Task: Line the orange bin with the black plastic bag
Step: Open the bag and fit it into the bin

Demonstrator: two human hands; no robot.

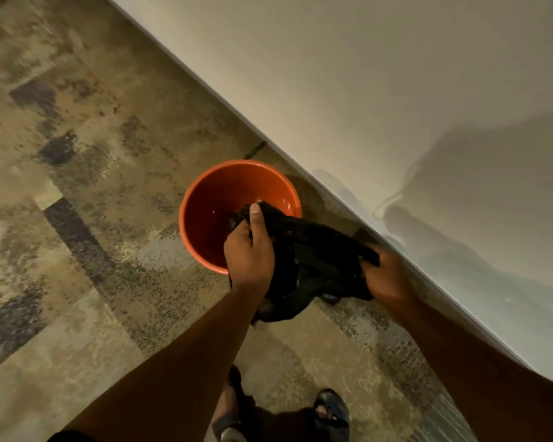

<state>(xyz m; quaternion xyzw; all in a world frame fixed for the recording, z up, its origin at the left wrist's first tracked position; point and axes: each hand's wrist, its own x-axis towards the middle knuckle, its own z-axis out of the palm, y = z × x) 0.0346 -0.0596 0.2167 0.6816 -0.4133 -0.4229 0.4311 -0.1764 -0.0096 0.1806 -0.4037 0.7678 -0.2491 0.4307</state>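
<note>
The orange bin (205, 202) stands upright on the floor close to the wall, and its inside shows no liner. A crumpled black plastic bag (313, 256) hangs above the bin's near right rim, held between both hands. My left hand (249, 253) grips the bag's left edge over the bin's opening, thumb pointing up. My right hand (387, 275) clutches the bag's right edge, just outside the bin, near the wall. The bag's lower part droops toward the floor and hides part of the bin's rim.
A pale wall (396, 90) runs diagonally from top left to bottom right, right behind the bin. Mottled beige and dark carpet (93, 218) covers the floor to the left. My sandalled feet (329, 409) stand at the bottom edge.
</note>
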